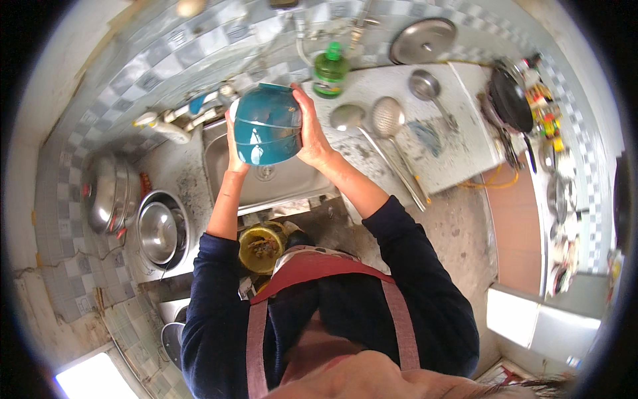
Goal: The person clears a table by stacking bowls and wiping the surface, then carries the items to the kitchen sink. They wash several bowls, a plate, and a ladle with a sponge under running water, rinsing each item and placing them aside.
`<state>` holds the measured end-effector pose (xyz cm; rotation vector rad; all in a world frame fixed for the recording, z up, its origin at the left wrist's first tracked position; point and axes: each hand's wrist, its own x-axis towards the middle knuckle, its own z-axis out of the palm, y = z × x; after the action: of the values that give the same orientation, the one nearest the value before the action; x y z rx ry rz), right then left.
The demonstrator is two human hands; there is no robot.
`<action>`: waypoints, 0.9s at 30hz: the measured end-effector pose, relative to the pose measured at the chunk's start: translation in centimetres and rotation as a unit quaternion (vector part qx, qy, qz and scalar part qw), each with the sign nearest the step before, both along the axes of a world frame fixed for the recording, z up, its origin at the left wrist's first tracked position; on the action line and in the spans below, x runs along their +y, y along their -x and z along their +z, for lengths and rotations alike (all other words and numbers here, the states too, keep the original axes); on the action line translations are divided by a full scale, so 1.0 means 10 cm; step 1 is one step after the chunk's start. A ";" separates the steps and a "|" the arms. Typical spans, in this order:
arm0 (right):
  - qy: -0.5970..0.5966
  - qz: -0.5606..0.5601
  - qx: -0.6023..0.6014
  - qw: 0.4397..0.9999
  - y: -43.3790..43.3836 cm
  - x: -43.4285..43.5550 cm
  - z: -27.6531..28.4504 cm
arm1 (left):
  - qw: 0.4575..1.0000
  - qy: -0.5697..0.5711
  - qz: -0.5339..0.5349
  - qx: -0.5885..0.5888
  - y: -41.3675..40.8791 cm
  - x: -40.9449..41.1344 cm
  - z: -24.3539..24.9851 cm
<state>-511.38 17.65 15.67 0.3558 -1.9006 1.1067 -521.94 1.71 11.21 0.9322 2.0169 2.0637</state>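
Both my hands hold a stack of glossy teal bowls [269, 127], raised above the stainless steel sink [304, 182]. My left hand [235, 144] presses the stack's left side, most of its fingers hidden behind the bowls. On the right side, my right hand [311, 129] grips it with the fingers reaching up toward the rim. The stack hides part of the sink basin; the drain [265, 172] shows just below it. Behind and right of the bowls stands a green bottle [330, 72] of liquid. The faucet [227, 92] is at the sink's back edge.
On the right counter lie a ladle [349, 117], a skimmer [388, 117], a small steel dipper [424, 85] and a blue-grey cloth [425, 138]. A black frying pan [511, 99] sits farther right. Nested steel basins [158, 232] and a steamer pot [107, 192] stand left. Below is a yellow waste bucket [259, 249].
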 end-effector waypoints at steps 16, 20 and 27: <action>0.718 -0.360 0.065 0.592 -6.82 1.21 -1.77 | 0.761 0.229 -0.602 -0.075 -5.30 3.36 -0.42; 0.722 -0.457 0.155 0.495 -8.05 0.78 -1.93 | 0.719 0.259 -0.628 -0.145 -5.96 4.05 -0.66; 0.607 -0.610 0.377 0.343 -9.28 -0.13 -2.08 | 0.748 0.302 -0.578 -0.121 -6.96 5.59 -1.68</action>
<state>-418.62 16.33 -5.09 -1.1112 0.1861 0.6318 -452.30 57.64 -5.64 1.1898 1.1972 0.7250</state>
